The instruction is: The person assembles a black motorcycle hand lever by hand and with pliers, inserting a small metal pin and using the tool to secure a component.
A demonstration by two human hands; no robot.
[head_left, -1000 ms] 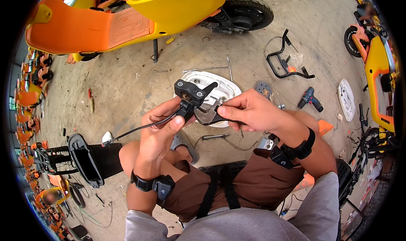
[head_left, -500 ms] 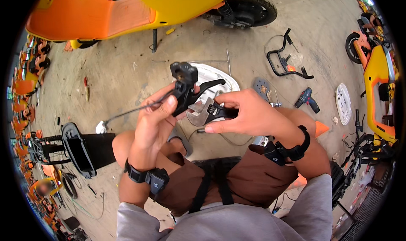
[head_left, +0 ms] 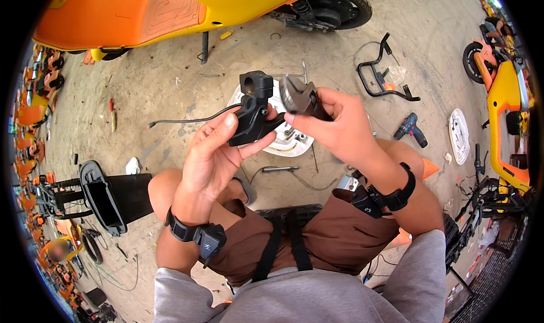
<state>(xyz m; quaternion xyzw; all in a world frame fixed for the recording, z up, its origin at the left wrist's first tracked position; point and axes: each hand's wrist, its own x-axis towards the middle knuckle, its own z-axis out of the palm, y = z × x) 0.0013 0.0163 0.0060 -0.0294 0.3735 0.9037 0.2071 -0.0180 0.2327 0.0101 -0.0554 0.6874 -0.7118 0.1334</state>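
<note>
My left hand (head_left: pixel 211 144) is closed around a black brake lever (head_left: pixel 249 121), gripping its body between thumb and fingers. The lever's round clamp (head_left: pixel 256 84) points away from me, and a thin black cable trails off to the left. My right hand (head_left: pixel 348 122) is wrapped around an adjustable wrench (head_left: pixel 297 96), whose grey jaws face up and to the left, beside the clamp. The right thumb tip is close to the lever's end; whether they touch I cannot tell. Under both hands a white shell-like tray (head_left: pixel 289 148) with small metal parts lies on the floor.
A yellow and orange scooter (head_left: pixel 175 14) stands across the far side. To the right lie a black tubular frame (head_left: pixel 365 80), a cordless drill (head_left: pixel 411 130) and a white panel (head_left: pixel 459 136). A black plastic housing (head_left: pixel 107 201) is at left; a red-handled tool (head_left: pixel 113 113) lies beyond it.
The wrench has turned from beneath the lever to point upward, moving up and away from me. The brake lever has tilted in my left hand, its clamp shifting slightly right.
</note>
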